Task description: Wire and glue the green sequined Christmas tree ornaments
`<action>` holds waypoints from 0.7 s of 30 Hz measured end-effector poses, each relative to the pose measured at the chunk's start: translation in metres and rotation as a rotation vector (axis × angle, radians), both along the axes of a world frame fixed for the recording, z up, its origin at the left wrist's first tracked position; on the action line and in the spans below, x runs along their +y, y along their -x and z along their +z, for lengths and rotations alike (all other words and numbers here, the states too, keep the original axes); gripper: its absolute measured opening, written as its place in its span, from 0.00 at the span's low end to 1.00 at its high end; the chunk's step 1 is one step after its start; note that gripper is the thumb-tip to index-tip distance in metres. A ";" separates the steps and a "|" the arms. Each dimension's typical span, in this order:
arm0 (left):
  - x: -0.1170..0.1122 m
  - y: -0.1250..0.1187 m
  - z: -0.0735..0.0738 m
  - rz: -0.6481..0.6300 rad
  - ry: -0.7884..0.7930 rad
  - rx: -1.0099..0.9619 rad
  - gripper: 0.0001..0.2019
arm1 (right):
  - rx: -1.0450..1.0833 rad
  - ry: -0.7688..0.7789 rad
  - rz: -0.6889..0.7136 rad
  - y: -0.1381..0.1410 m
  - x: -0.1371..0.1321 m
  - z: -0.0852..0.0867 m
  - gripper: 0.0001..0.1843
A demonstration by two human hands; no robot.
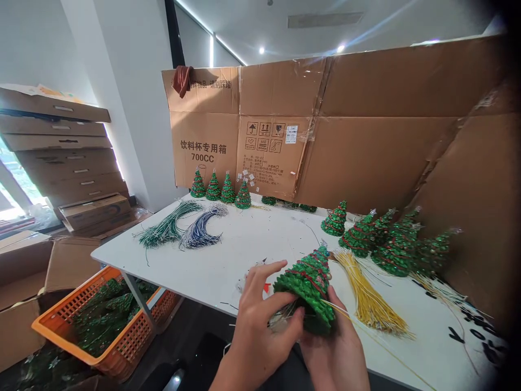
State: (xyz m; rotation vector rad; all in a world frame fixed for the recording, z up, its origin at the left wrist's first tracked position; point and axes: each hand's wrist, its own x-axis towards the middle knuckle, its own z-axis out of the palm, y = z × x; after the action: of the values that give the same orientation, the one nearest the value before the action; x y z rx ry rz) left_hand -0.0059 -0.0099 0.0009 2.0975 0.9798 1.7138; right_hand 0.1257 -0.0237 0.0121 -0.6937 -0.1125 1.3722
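A small green Christmas tree (307,274) with red garland is tilted, its hollow base turned towards me. My right hand (340,347) holds it from below and from the right, fingers wrapped round its side. The thumb and a finger of my left hand (260,320) come together at the base opening, where thin wire ends show. What lies between those fingertips is hidden. A yellow wire (345,314) runs from the tree's lower edge to the lower right. Just right of the tree, a bundle of yellow wires (368,296) lies on the white table (163,271).
Several finished-looking trees (394,244) stand at the right, others (227,190) at the back left. Green wires (169,224) and blue wires (201,228) lie at the left. A cardboard wall (366,136) borders the back. An orange crate (126,347) of green pieces sits below the table.
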 end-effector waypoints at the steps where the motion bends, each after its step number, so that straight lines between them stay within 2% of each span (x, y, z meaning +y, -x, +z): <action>1: 0.001 -0.002 -0.002 -0.003 0.008 0.015 0.09 | 0.017 0.018 -0.006 0.001 0.000 0.001 0.27; 5: 0.002 -0.011 -0.005 -0.005 0.019 0.053 0.11 | 0.080 0.050 -0.008 0.007 -0.002 0.007 0.27; 10: -0.002 -0.014 -0.003 0.023 0.000 -0.058 0.10 | 0.122 0.070 -0.014 0.011 -0.005 0.010 0.26; 14: -0.005 -0.004 0.000 -0.015 0.088 -0.020 0.07 | 0.096 0.065 -0.025 0.008 -0.005 0.012 0.25; 21: 0.001 0.019 0.004 -0.015 0.185 0.031 0.09 | 0.072 -0.076 -0.118 0.000 -0.005 0.015 0.24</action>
State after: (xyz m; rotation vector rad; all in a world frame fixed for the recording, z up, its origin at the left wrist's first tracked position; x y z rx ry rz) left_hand -0.0250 -0.0086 0.0046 2.0131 1.0834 1.5243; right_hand 0.1256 -0.0284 0.0270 -0.5786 -0.0651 1.2719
